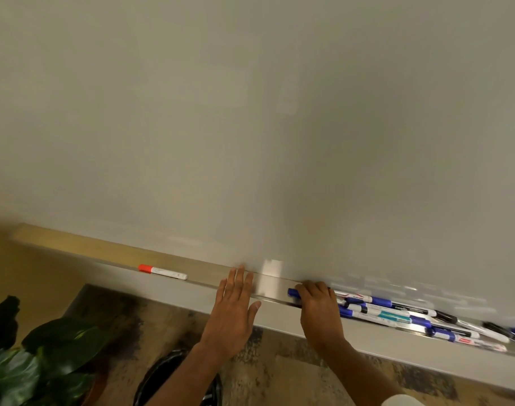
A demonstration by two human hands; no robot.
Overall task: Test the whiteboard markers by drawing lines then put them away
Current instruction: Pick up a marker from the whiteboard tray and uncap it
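1. Hands first: the left hand (234,306) lies flat with straight fingers on the front lip of the marker tray (367,338) and holds nothing. The right hand (319,306), just beside it, has its fingers curled over a blue-capped marker (293,292), whose cap pokes out left of the knuckles.
2. That marker lies in the tray at the left end of a heap of markers (411,315) with blue and black caps, which runs off to the right. A red-capped marker (162,272) lies alone in the tray, well apart to the left.
3. The step in hand looks like picking one marker from the heap for testing. The whiteboard (250,127) shows no drawn lines, so testing seems barely begun.
4. The next move calls for lifting the marker free, pulling off its cap, likely with the idle left hand, and putting the tip to the board.
5. Neighbouring markers touch the chosen one and could roll or be dragged out. Below the tray are a leafy plant (45,347) and a dark bin (168,376), where a dropped marker might land.
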